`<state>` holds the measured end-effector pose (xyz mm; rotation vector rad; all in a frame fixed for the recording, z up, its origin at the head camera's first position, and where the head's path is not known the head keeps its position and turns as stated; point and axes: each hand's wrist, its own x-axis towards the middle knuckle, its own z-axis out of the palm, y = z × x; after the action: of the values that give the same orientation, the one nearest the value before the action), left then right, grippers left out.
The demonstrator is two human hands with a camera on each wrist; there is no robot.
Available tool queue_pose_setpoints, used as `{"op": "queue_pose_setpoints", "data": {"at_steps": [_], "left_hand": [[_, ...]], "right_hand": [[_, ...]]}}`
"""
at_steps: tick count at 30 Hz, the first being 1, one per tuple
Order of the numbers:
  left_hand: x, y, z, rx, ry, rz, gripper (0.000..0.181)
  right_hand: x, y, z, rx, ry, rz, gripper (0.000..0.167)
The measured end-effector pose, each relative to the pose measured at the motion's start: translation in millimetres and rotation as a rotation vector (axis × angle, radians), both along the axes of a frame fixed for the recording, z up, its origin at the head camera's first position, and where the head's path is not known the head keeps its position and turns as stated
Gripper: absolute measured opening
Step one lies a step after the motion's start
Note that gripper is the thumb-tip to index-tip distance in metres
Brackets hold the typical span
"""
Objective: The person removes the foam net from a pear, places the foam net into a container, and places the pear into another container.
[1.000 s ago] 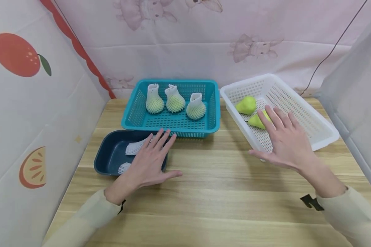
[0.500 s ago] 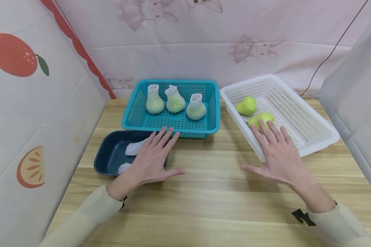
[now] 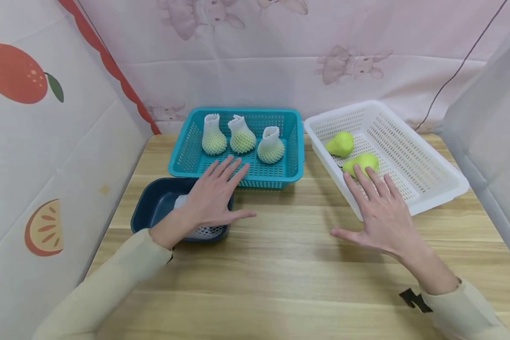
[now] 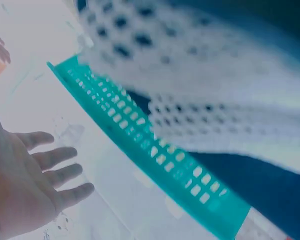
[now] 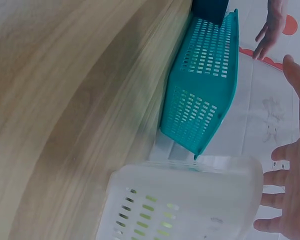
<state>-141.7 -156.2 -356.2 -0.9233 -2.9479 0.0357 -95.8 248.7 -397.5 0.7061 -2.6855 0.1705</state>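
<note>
My left hand (image 3: 210, 196), fingers spread and straight, hovers over the right part of a dark blue tub (image 3: 150, 208) and holds nothing. White foam net sleeves (image 4: 205, 117) lie in that tub, partly hidden by the hand in the head view. My right hand (image 3: 384, 219) is also spread and empty, above the near left edge of a white basket (image 3: 437, 200). Two green pears lie in the basket: one pear (image 3: 341, 143) farther back, the other pear (image 3: 363, 163) partly behind my fingertips. Several pale pears in foam nets, such as this netted pear (image 3: 271, 146), stand in a teal basket (image 3: 238, 182).
The wooden table (image 3: 280, 283) carries the tub and both baskets along its back and left. A pink printed cloth (image 3: 272, 80) hangs behind them, with a thin dark cable (image 3: 454, 68) at the right. Fabric walls stand at both sides.
My left hand has moved forward, toward the teal basket, uncovering more of the tub's near right corner. My right hand has drawn back and left, showing more of the nearer pear.
</note>
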Motion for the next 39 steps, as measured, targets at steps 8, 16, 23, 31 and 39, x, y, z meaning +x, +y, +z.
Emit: {"op": "queue_pose_setpoints", "data": {"at_steps": [8, 16, 23, 31, 39], "left_hand": [[-48.2, -0.7, 5.1, -0.033, -0.069, -0.013, 0.105], [-84.3, 4.8, 1.5, -0.065, -0.098, -0.033, 0.101], [-113.4, 15.8, -0.9, -0.122, -0.125, -0.05, 0.101], [-145.4, 27.6, -4.6, -0.242, -0.081, -0.043, 0.103], [-166.3, 44.4, -12.6, -0.327, -0.08, -0.042, 0.109]], "right_hand": [[1.5, -1, -4.4, 0.001, 0.011, 0.009, 0.126], [4.7, -3, -6.4, 0.001, 0.003, 0.012, 0.126], [8.4, -5, -7.0, 0.026, -0.035, 0.001, 0.126], [8.0, -6, -9.2, 0.019, -0.034, 0.01, 0.126], [6.9, -8, -13.6, 0.016, -0.005, 0.025, 0.126]]}}
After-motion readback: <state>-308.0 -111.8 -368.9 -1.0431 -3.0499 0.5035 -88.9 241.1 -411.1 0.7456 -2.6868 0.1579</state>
